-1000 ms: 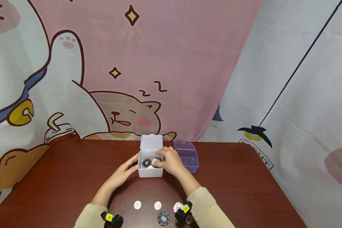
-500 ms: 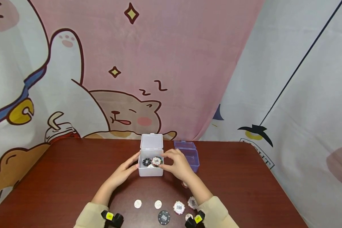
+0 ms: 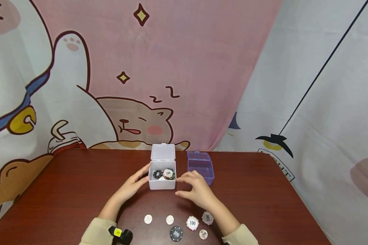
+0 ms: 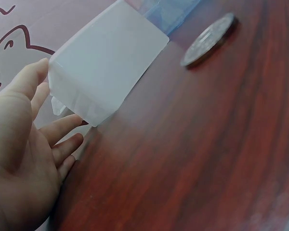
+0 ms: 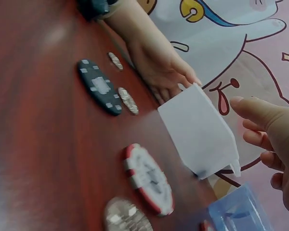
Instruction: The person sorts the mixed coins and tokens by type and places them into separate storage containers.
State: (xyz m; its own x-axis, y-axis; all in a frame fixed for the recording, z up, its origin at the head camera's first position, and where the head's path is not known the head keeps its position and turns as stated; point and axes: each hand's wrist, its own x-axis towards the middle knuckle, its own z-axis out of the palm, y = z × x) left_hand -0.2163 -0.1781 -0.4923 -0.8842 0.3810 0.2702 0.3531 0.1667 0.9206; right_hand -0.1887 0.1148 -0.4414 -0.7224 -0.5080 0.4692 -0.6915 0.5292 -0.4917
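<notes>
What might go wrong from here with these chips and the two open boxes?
The right forearm passes right by a white chip; pulling back low might drag it.

The right hand is close to the purple box; a sideways swing could knock it.

The left hand touches the white box; a push might shift it.

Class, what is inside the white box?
The white box holds a black chip, a white chip marked 100 and a partly visible pale piece; anything beneath them is hidden.
</notes>
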